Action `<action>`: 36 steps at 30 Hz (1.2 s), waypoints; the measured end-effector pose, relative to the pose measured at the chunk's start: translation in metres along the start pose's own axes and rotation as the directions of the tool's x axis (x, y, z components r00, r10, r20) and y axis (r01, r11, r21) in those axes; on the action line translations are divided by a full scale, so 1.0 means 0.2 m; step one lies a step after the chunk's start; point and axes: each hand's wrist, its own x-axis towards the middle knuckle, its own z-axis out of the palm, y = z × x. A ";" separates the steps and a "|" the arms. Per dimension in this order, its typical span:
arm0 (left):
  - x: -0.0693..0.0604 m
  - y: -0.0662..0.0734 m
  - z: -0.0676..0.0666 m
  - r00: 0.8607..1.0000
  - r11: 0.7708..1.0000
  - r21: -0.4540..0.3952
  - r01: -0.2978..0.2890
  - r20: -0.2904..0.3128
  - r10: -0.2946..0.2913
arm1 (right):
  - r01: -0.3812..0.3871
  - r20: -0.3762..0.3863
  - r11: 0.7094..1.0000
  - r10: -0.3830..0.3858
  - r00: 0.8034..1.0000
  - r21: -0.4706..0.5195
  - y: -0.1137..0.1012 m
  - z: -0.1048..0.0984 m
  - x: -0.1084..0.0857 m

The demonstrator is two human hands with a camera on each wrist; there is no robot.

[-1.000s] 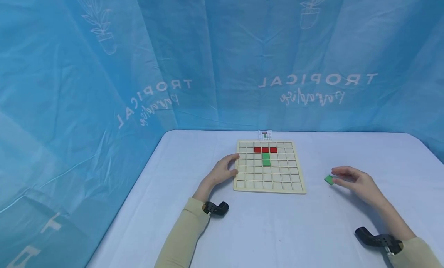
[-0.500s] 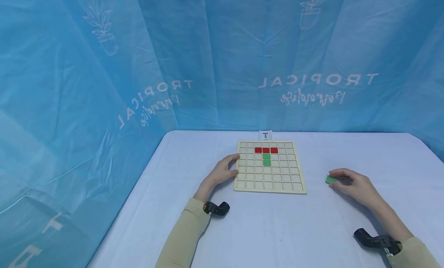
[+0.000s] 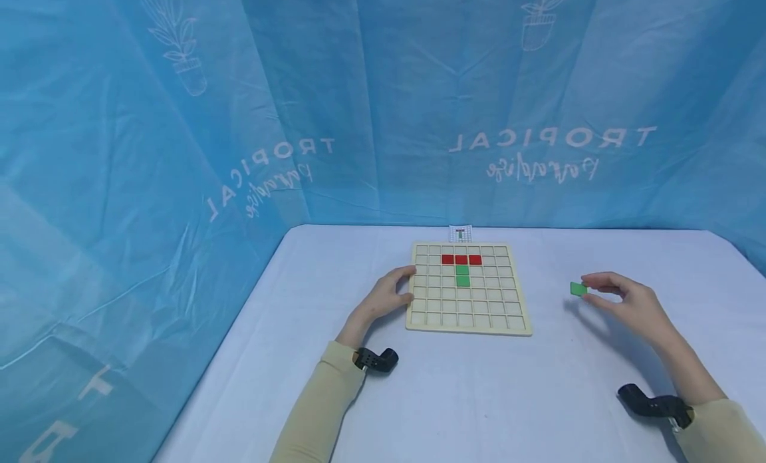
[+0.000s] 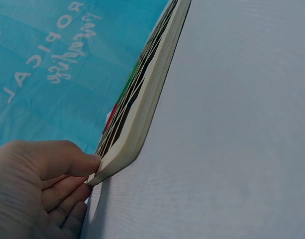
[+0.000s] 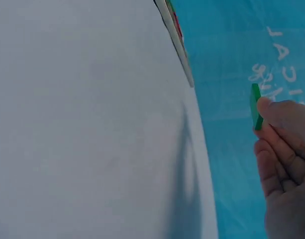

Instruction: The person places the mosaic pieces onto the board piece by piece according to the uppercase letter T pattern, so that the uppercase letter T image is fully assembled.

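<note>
My right hand (image 3: 627, 306) pinches a square green tile (image 3: 578, 289) between thumb and fingers, raised above the table to the right of the board. In the right wrist view the green tile (image 5: 255, 107) appears edge-on, with the thumb on one face. My left hand (image 3: 384, 295) rests its thumb and fingertips, spread apart, against the left edge of a pale wooden grid board (image 3: 443, 320). A row of red tiles (image 3: 461, 259) lies in the board's upper cells. Below the middle red one, two green tiles (image 3: 463, 275) sit in a column.
Behind the board lies a small printed card (image 3: 460, 234) with a coloured grid pattern. A white cloth covers the table (image 3: 443, 396). Blue printed curtains (image 3: 407, 104) hang along its back and left side.
My right hand has taken the green tile in a firmer pinch and lifted it off the table, moving it slightly away from me. My left hand has stayed at the board's edge.
</note>
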 end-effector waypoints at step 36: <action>0.01 0.00 0.00 1.000 1.000 0.019 -0.002 -0.001 0.002 | 0.084 0.165 0.954 -0.136 0.977 0.286 -0.45 0.61 0.39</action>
